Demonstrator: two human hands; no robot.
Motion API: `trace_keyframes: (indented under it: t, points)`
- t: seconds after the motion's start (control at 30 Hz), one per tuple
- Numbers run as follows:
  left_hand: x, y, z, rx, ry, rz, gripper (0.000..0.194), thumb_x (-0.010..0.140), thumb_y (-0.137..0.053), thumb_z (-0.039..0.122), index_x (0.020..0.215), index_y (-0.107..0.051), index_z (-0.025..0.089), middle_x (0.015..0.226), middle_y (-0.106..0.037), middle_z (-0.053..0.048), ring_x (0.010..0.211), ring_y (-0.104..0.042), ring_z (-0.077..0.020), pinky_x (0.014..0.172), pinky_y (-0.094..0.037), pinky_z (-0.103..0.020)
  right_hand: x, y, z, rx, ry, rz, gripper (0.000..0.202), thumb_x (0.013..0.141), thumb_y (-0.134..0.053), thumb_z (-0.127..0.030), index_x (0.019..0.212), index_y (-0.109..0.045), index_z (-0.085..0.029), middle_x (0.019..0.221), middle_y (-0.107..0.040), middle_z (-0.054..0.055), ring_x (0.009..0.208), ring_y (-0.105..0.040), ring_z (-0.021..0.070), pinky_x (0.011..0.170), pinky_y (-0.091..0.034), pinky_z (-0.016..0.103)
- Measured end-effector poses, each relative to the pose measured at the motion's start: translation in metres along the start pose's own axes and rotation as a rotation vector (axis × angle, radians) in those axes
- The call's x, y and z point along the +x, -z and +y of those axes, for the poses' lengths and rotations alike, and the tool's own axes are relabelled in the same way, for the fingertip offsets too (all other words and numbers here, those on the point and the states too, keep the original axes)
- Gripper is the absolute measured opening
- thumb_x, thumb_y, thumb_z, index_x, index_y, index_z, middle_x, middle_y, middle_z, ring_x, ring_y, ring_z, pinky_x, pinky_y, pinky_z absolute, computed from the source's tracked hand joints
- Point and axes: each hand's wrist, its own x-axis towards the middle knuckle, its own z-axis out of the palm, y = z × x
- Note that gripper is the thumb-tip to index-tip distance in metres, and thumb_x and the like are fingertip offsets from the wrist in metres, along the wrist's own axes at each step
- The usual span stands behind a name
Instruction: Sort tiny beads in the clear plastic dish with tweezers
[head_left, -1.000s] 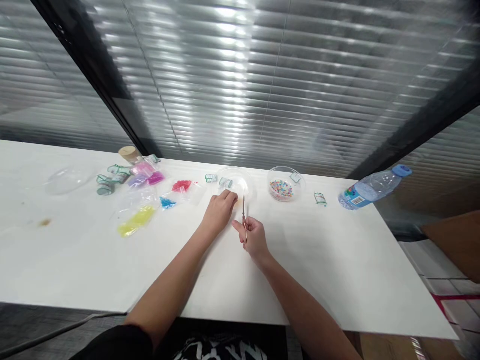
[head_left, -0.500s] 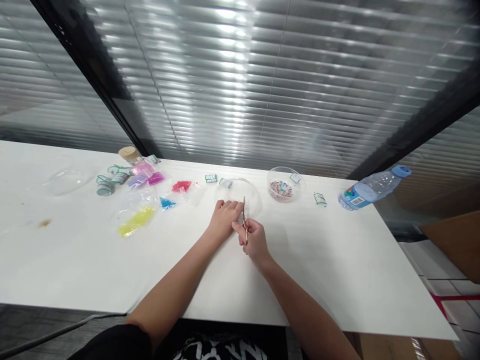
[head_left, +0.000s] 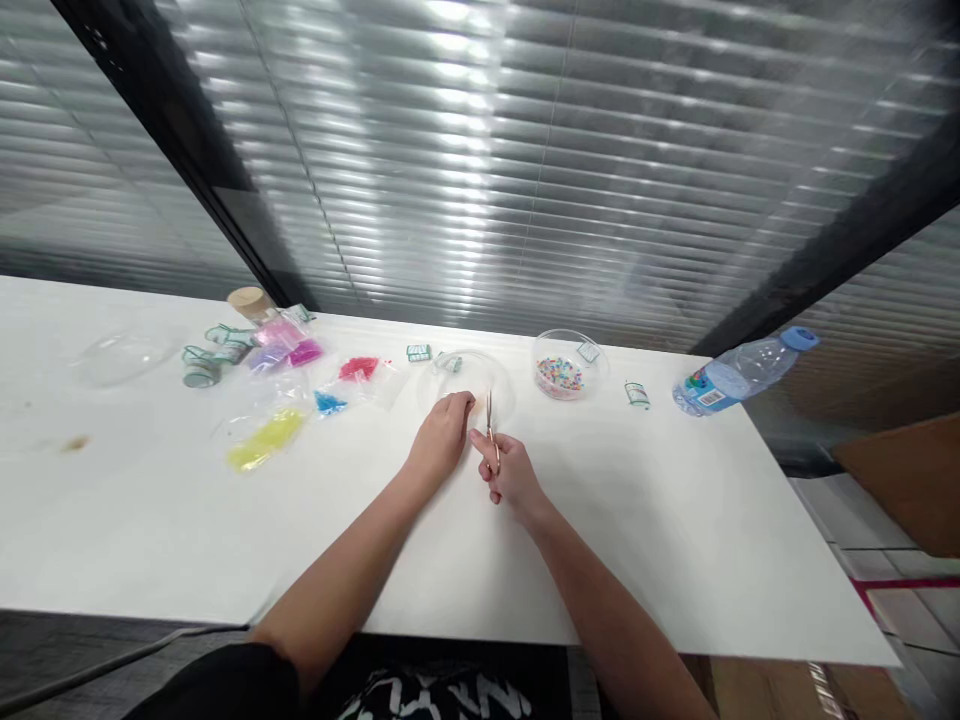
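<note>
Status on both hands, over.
Right hand holding scissors. Left hand beside them, its grip unclear. Clear round lid or dish just beyond.

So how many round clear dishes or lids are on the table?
3: a far-left dish or lid, a middle dish just beyond the left hand and partly hidden by it, and a bead dish between the scissors and the bottle.
</note>
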Motion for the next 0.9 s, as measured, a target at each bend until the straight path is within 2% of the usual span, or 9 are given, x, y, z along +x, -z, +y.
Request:
trace_keyframes:
  t: [0.23, 0.4, 0.7, 0.9]
  points:
    - [0.000, -0.003, -0.003, -0.076, -0.011, 0.062, 0.015, 0.095, -0.037, 0.019, 0.095, -0.051, 0.019, 0.088, -0.063, -0.005, 0.078, -0.057, -0.0171, 0.067, -0.046, -0.028, 0.000, 0.000, 0.004, -0.133, 0.094, -0.016, 0.050, 0.075, -0.068, -0.057, 0.060, -0.034, -0.023, 0.044, -0.041, -0.009, 0.030, -0.030, 0.0052, 0.027, -0.027, 0.020]
    - [0.000, -0.002, -0.003, -0.085, -0.001, 0.054, 0.015, 0.096, -0.038, 0.019, 0.093, -0.053, 0.018, 0.083, -0.062, -0.004, 0.071, -0.056, -0.0152, 0.064, -0.045, -0.027, 0.002, 0.000, 0.008, -0.168, 0.120, 0.009, 0.051, 0.074, -0.069, -0.058, 0.059, -0.034, -0.024, 0.043, -0.041, -0.009, 0.032, -0.032, 0.0062, 0.028, -0.028, 0.020]
    - [-0.001, -0.005, -0.007, -0.070, -0.070, 0.116, 0.014, 0.096, -0.042, 0.017, 0.099, -0.055, 0.018, 0.093, -0.066, -0.006, 0.081, -0.061, -0.0166, 0.068, -0.049, -0.028, 0.003, 0.000, 0.010, -0.172, 0.149, 0.014, 0.052, 0.073, -0.072, -0.055, 0.057, -0.034, -0.023, 0.041, -0.040, -0.010, 0.028, -0.030, 0.0052, 0.028, -0.026, 0.020]
    - [0.000, -0.006, -0.009, -0.057, -0.123, 0.156, 0.014, 0.097, -0.043, 0.017, 0.102, -0.056, 0.018, 0.091, -0.066, -0.006, 0.080, -0.062, -0.0167, 0.068, -0.051, -0.028, 0.004, 0.000, 0.011, -0.158, 0.153, 0.014, 0.052, 0.073, -0.073, -0.052, 0.057, -0.033, -0.023, 0.039, -0.041, -0.011, 0.026, -0.028, 0.0048, 0.027, -0.024, 0.020]
